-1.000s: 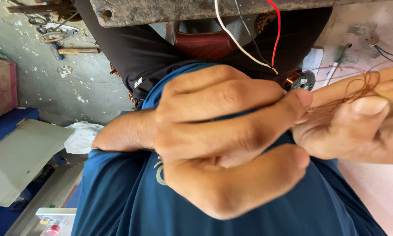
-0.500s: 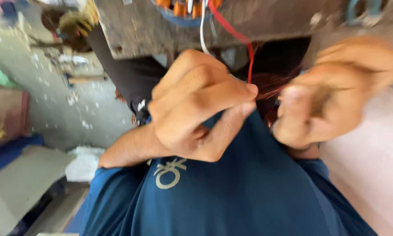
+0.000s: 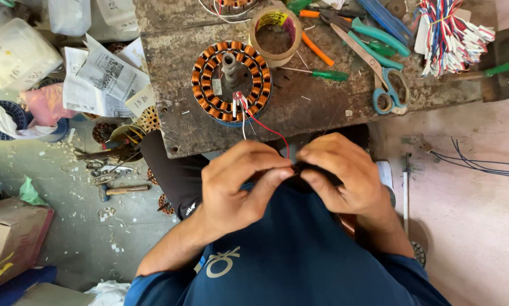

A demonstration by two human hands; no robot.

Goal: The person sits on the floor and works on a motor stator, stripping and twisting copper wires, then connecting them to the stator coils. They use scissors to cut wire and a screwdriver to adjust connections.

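A round motor stator (image 3: 231,79) with copper windings lies on the worn wooden bench (image 3: 311,107). A red wire (image 3: 268,130) and a white wire (image 3: 243,126) run from it down to my hands. My left hand (image 3: 237,184) and my right hand (image 3: 339,175) meet fingertip to fingertip in front of my blue shirt. Both pinch the wire ends between thumb and fingers. The ends themselves are hidden by my fingers.
On the bench are a tape roll (image 3: 275,34), teal scissors (image 3: 382,71), a green screwdriver (image 3: 322,74) and a bundle of coloured wires (image 3: 452,34). Papers (image 3: 104,73), a hammer (image 3: 124,191) and a cardboard box (image 3: 11,238) lie at the left on the floor.
My hands were close to the camera holding fine copper strands. The view has since swung up to the bench, and both hands now sit lower, pinched together on the stator's wires.
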